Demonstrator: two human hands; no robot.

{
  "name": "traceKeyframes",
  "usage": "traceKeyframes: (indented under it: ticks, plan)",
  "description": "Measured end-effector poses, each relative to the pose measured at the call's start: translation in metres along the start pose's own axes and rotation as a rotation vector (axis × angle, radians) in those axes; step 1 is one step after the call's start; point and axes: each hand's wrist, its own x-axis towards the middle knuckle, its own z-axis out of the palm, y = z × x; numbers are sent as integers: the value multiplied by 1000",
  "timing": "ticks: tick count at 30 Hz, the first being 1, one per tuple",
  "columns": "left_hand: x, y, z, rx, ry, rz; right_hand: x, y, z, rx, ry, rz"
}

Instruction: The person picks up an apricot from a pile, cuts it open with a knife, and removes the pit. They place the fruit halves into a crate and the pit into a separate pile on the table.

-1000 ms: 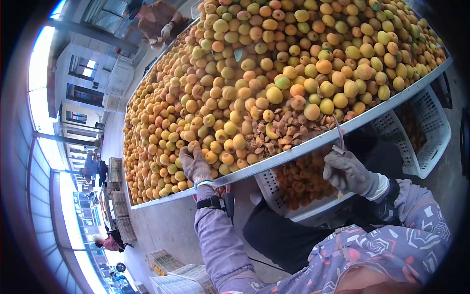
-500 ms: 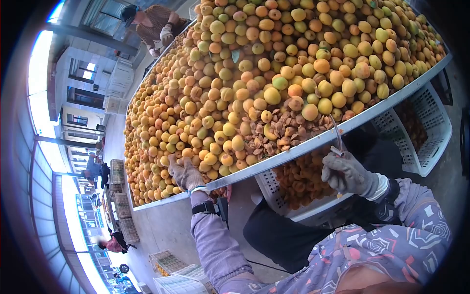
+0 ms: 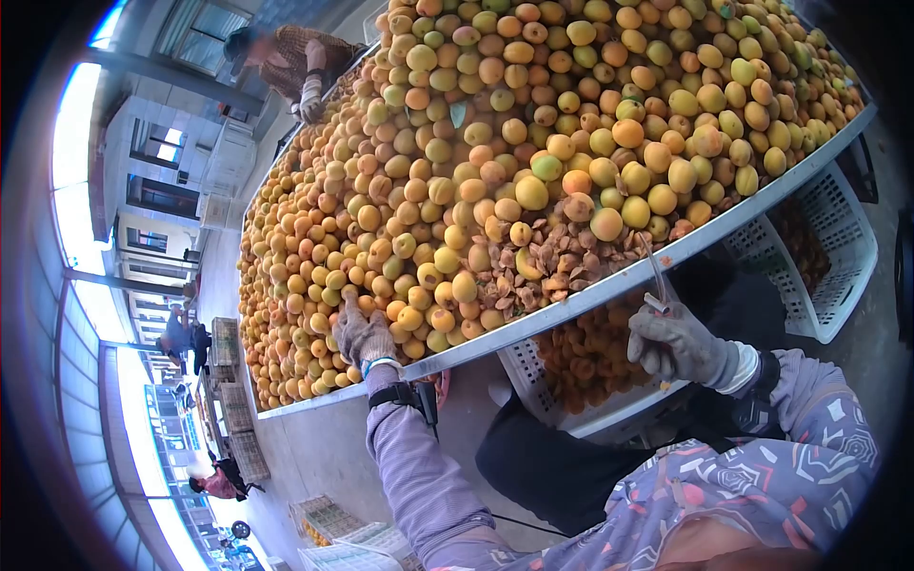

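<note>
Many yellow-orange fruits (image 3: 419, 190) lie heaped on a large metal-edged table (image 3: 571, 309). At the near left edge, my left hand (image 3: 364, 338), in a grey glove, rests on the fruit with its fingers apart; the fingertips are partly among the fruits. My right hand (image 3: 674, 341), also gloved, is closed round a thin curved metal tool (image 3: 657, 271) just outside the table's rim. Brown pits (image 3: 552, 262) lie in a patch by the rim. Below the rim, a white crate (image 3: 524, 366) holds orange fruit pieces (image 3: 590, 357).
Another white crate (image 3: 847, 257) stands under the table at the right. A co-worker (image 3: 300, 62) is at the far upper-left side of the table. Stacked crates (image 3: 238, 419) and more crates (image 3: 333, 523) stand on the floor at the left.
My left hand has shifted slightly up and to the right over the fruit. My right hand stays about where it was with the tool. The co-worker's gloved hand has moved onto the heap's edge.
</note>
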Motion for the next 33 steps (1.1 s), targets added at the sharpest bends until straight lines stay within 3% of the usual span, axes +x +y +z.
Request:
traceKeyframes:
  ticks: [5, 8, 11, 13, 15, 17, 18, 19, 21, 22, 23, 25, 29, 31, 33]
  plan:
    - [2, 10, -11, 0, -55, -121, 1, 1, 2, -44, 10, 57]
    - [-9, 13, -15, -203, 0, -128, 1, 3, 6, -50, 25, 19]
    - [-33, 28, -19, -1176, 43, -131, -3, -1, 8, -98, 16, 68]
    - [-60, 49, -40, -1240, -52, -36, -5, -6, 11, -136, -8, 67]
    - [-90, 70, -49, -1595, -250, -48, -7, -7, 14, -173, -14, 73]
    - [-124, 95, -59, -1555, -380, -103, -3, 5, 16, -164, -107, -49]
    - [-141, 98, -49, -1905, -505, -100, 2, 14, 16, -158, -74, -39]
    - [-159, 110, -49, -2041, -588, -152, 7, 24, 17, -163, -121, -110]
    - [-187, 126, -53, -1890, -640, -197, 2, 29, 15, -170, -147, -176]
    - [-198, 132, -55, -1768, -665, -186, 0, 26, 13, -94, -275, -189]
    - [-209, 134, -55, -1851, -745, -214, -6, 27, 13, -163, -311, -291]
    - [-218, 135, -39, -1936, -869, -57, -17, 28, 13, -291, -362, -503]
    - [-240, 140, -47, -1959, -885, -155, -25, 27, 6, -341, -418, -371]
    - [-246, 144, -52, -1980, -925, -194, -36, 20, 6, -405, -363, 7]
    - [-253, 146, -53, -1999, -944, -282, -42, 23, 7, -419, -375, -19]
